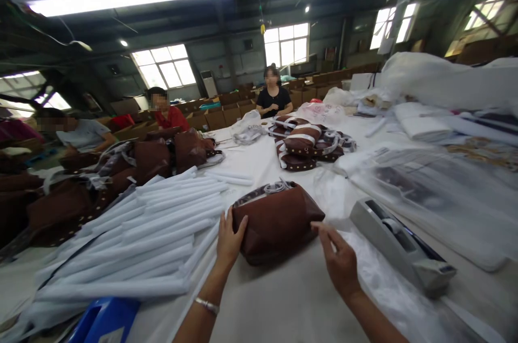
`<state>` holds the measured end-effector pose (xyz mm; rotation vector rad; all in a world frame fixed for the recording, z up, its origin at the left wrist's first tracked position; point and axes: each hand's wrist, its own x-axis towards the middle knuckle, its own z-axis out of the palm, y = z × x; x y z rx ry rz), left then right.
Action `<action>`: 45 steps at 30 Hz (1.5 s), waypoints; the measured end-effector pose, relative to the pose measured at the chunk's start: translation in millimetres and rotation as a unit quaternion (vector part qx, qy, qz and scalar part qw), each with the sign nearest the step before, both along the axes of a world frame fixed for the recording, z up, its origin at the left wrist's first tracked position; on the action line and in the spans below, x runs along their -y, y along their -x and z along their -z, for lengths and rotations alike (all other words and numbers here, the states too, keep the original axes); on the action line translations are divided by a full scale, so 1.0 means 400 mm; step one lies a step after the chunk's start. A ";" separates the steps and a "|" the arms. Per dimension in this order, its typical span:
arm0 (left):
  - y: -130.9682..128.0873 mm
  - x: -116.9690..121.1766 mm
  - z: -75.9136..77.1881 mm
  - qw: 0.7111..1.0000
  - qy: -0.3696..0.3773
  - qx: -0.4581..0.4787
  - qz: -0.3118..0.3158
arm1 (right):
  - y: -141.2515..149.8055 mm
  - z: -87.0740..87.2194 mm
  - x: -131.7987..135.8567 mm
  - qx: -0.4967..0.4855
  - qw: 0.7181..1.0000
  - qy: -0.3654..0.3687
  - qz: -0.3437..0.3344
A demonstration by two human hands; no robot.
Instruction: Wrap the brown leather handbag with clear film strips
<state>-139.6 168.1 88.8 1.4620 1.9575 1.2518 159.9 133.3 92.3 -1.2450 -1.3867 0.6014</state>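
A brown leather bag (277,221) with a studded strap lies on the white table (279,300) right in front of me. My left hand (229,240) rests flat against the bag's left side, fingers stretched out. My right hand (338,259) is at the bag's right corner, its fingers extended and touching the edge. Neither hand grips anything.
Several rolled white paper tubes (154,230) lie left of the bag. A grey tape dispenser (399,246) sits to the right on clear plastic bags (429,186). Piles of brown bags (303,143) lie farther back and left. Three people sit along the far side. A blue object (103,321) is at the near left.
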 end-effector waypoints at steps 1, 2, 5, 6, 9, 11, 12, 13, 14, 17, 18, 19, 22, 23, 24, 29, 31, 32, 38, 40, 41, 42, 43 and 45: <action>-0.006 0.013 0.019 1.000 0.012 0.022 -0.010 | -0.011 -0.014 -0.041 -0.004 0.999 0.007 0.042; -0.013 0.026 0.032 0.999 0.025 0.044 -0.016 | -0.018 -0.022 -0.084 -0.007 0.997 0.024 0.068; -0.041 0.053 0.032 0.993 0.051 0.101 -0.018 | -0.019 -0.018 -0.183 -0.055 0.986 0.144 0.059; -0.051 0.061 0.017 0.991 0.048 0.124 -0.018 | -0.015 -0.014 -0.195 -0.086 0.978 0.183 0.040; -0.072 0.103 -0.067 0.978 -0.005 0.206 -0.019 | 0.000 -0.022 -0.147 -0.163 0.968 0.190 -0.011; -0.073 0.158 -0.141 0.971 -0.054 0.232 -0.013 | 0.006 -0.051 -0.057 -0.176 0.974 0.141 -0.010; -0.069 0.193 -0.174 0.971 -0.075 0.228 -0.009 | 0.006 -0.068 -0.003 -0.168 0.978 0.121 -0.002; -0.064 0.233 -0.202 0.971 -0.093 0.222 -0.008 | 0.002 -0.086 0.053 -0.152 0.982 0.108 0.007; -0.058 0.275 -0.220 0.971 -0.104 0.216 -0.007 | -0.005 -0.100 0.108 -0.131 0.986 0.102 0.014; -0.045 0.399 -0.215 0.975 -0.087 0.203 -0.007 | -0.053 -0.117 0.245 -0.050 0.991 0.122 0.001; -0.043 0.435 -0.196 0.978 -0.060 0.198 -0.005 | -0.075 -0.112 0.278 -0.019 0.989 0.145 -0.015; -0.043 0.469 -0.172 0.981 -0.021 0.193 -0.001 | -0.097 -0.103 0.306 0.017 0.985 0.171 -0.031; -0.045 0.549 -0.111 0.990 0.071 0.118 -0.014 | -0.151 -0.080 0.364 0.154 0.968 0.190 -0.063; -0.047 0.567 -0.105 0.996 0.067 0.062 -0.016 | -0.159 -0.082 0.375 0.203 0.964 0.156 -0.070; -0.050 0.579 -0.109 0.999 0.043 -0.003 -0.007 | -0.161 -0.091 0.381 0.249 0.960 0.104 -0.081; -0.099 0.566 -0.191 0.931 -0.047 -0.283 0.225 | -0.101 -0.180 0.336 0.421 0.867 -0.136 -0.229; -0.124 0.547 -0.195 0.893 -0.020 -0.342 0.290 | -0.073 -0.185 0.299 0.463 0.821 -0.157 -0.294; -0.134 0.540 -0.186 0.882 -0.007 -0.360 0.304 | -0.064 -0.177 0.283 0.476 0.806 -0.157 -0.316; -0.162 0.580 -0.073 0.883 -0.035 -0.387 0.263 | -0.064 -0.065 0.294 0.466 0.813 -0.188 -0.294; -0.171 0.604 -0.036 0.883 -0.073 -0.396 0.240 | -0.070 -0.022 0.319 0.459 0.821 -0.215 -0.262; -0.175 0.612 -0.019 0.882 -0.094 -0.403 0.227 | -0.071 -0.002 0.328 0.455 0.825 -0.226 -0.247; -0.178 0.616 -0.004 0.879 -0.113 -0.410 0.213 | -0.071 0.018 0.333 0.451 0.829 -0.235 -0.232; -0.181 0.617 0.008 0.877 -0.130 -0.417 0.200 | -0.070 0.035 0.335 0.445 0.834 -0.242 -0.219; -0.184 0.610 0.022 0.872 -0.155 -0.427 0.182 | -0.066 0.056 0.330 0.433 0.840 -0.257 -0.203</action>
